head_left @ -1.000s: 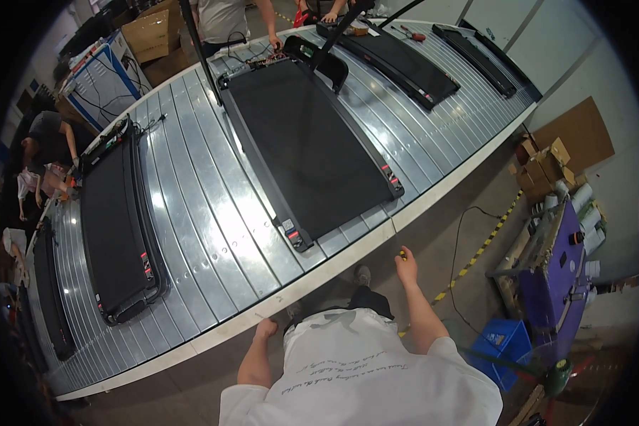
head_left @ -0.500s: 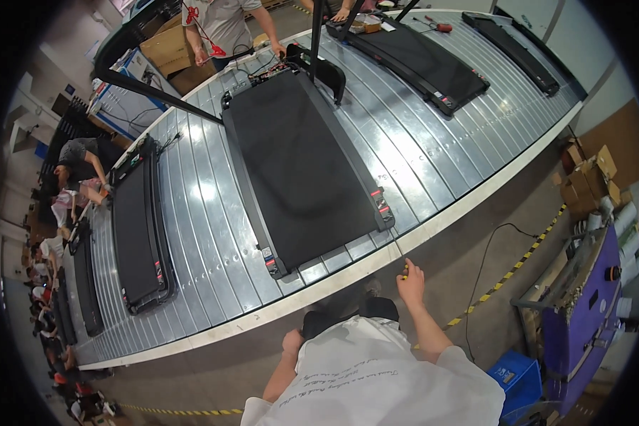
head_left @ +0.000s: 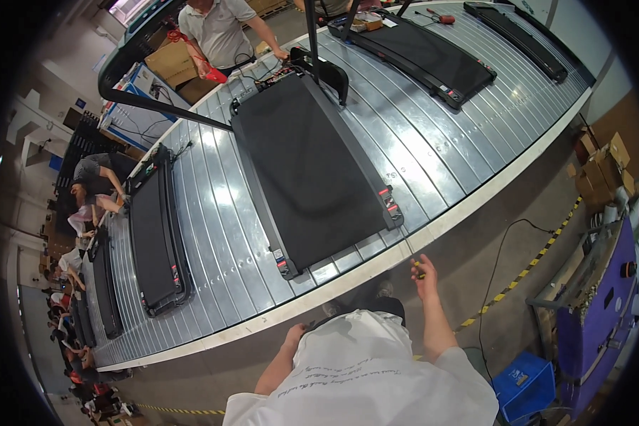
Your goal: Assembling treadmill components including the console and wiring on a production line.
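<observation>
My right hand [head_left: 424, 277] is out past the near edge of the table, at the front right corner of the middle treadmill. It grips a screwdriver [head_left: 420, 270] by a yellow and black handle; its thin shaft points up toward the table rim and is hard to make out. Low at my left hip is my left hand [head_left: 295, 334], touching or close to my dark shorts, its fingers mostly hidden. Right in front of me lies the treadmill [head_left: 312, 170], a black belt between dark side rails, with red and white labels at its near corners.
The long metal roller table [head_left: 213, 220] carries more treadmills, one at left [head_left: 156, 234] and one at right [head_left: 426, 60]. Across it a person [head_left: 220, 35] touches the treadmill's far end. A cable [head_left: 493, 277], a blue bin [head_left: 525, 387] and cartons [head_left: 603, 170] are on the right.
The whole view has shifted, so the table and treadmills appear slightly farther right. My right hand has turned to show more palm. Across the table, the person's red tool has dropped lower.
</observation>
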The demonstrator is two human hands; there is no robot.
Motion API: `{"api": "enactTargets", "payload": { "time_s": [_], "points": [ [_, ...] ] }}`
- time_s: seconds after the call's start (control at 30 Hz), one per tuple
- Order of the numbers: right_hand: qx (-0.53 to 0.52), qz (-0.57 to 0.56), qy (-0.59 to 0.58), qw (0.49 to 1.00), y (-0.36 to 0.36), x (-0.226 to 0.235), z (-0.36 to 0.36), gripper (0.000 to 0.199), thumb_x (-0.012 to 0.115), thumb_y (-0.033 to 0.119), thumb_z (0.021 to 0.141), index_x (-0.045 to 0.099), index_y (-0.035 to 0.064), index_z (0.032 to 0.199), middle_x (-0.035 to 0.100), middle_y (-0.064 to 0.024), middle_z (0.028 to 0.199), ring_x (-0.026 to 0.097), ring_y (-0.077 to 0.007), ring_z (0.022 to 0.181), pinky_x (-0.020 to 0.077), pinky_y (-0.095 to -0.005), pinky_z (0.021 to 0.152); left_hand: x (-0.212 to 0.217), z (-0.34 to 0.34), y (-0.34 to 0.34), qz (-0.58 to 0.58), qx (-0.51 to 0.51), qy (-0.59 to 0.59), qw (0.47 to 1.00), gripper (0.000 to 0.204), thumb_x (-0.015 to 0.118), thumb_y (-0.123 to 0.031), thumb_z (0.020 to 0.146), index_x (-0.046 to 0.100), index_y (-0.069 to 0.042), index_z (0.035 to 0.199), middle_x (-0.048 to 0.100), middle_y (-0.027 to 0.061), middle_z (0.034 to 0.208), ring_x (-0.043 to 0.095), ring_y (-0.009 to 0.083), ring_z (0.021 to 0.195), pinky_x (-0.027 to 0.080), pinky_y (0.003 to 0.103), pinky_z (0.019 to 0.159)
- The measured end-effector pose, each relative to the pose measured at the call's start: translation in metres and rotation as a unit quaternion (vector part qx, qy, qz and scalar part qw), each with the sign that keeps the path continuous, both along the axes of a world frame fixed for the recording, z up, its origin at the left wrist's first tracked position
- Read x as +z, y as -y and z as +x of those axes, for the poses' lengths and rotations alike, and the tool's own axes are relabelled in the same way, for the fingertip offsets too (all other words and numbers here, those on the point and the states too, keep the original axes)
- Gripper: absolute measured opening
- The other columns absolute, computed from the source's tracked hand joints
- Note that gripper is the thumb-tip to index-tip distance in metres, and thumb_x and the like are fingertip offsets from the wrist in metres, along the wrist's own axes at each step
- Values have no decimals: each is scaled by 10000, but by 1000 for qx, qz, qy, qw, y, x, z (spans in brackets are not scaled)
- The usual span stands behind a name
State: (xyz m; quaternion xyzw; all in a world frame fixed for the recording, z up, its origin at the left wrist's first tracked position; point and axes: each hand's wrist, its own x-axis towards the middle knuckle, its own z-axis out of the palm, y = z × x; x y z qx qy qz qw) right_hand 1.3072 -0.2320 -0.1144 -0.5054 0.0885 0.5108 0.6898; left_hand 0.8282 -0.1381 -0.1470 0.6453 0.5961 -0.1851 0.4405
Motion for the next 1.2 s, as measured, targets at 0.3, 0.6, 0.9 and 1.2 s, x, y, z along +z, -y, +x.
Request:
{"api": "enactTargets", "payload": {
  "time_s": [0.3, 0.6, 0.9, 1.2],
  "points": [
    [-254, -71, 0, 965, -5, -24, -34, 443, 465, 427, 934, 403, 83, 1206, 586, -142, 1039, 598, -258, 785, 534, -361, 657, 55, 16, -36, -51, 44, 10, 998, 407, 594, -318, 796, 614, -80, 1126, 654, 136, 1036, 621, 271, 972, 485, 353, 835],
    [-134, -171, 324, 921, -2, -4, -60, 606, 638, 217, 829, 282, 170, 1316, 415, -218, 1323, 588, -343, 966, 537, -389, 722, 34, -67, 3, 14, 21, 15, 1000, 417, 595, -342, 809, 625, -57, 1112, 646, 136, 1074, 611, 271, 1006, 465, 333, 862],
    [218, -230, 769, 556, 15, 66, -51, 158, 583, 2, 635, 576, -2, 793, 579, -144, 937, 534, -312, 963, 328, -517, 1006, 53, -164, 62, -2, 134, -7, 991, 429, 549, -303, 744, 638, -73, 1095, 609, 193, 1113, 567, 338, 1060, 437, 371, 913],
    [85, 6, 18, 996, 39, 0, -113, 335, 457, -31, 608, 549, 4, 928, 566, -83, 779, 535, -168, 681, 453, -277, 658, 79, -200, 51, 1, 31, -73, 997, 370, 497, -218, 771, 649, -75, 1076, 623, 170, 1092, 589, 323, 1024, 452, 382, 903]
  ]
}}
